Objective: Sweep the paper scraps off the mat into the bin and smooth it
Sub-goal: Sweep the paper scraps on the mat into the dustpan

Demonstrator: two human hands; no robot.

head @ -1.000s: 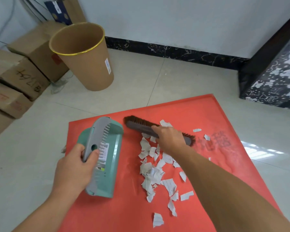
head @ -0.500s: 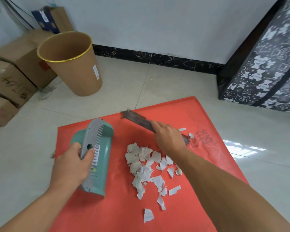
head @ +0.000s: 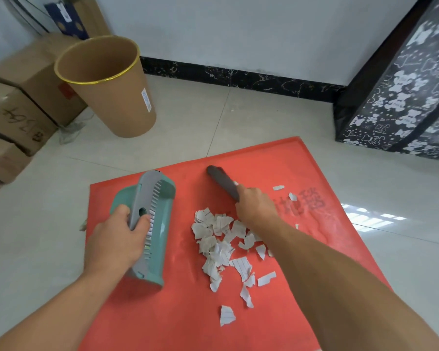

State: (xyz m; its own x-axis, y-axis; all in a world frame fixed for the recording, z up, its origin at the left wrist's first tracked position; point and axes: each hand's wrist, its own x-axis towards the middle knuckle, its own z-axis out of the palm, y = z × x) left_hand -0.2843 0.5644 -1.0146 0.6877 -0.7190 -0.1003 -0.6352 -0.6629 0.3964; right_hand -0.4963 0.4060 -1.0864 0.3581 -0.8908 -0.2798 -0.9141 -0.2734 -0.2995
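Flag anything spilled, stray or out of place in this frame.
Torn paper scraps litter the middle of the red mat, with strays near its right side and one off its left edge on the floor. The bin looks tilted, perhaps from the wide lens.

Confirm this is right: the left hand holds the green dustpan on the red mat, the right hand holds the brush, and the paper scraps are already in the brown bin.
Wrong on the scraps. The head view shows the paper scraps still piled on the red mat, between the green dustpan and the right hand; the rest stands.
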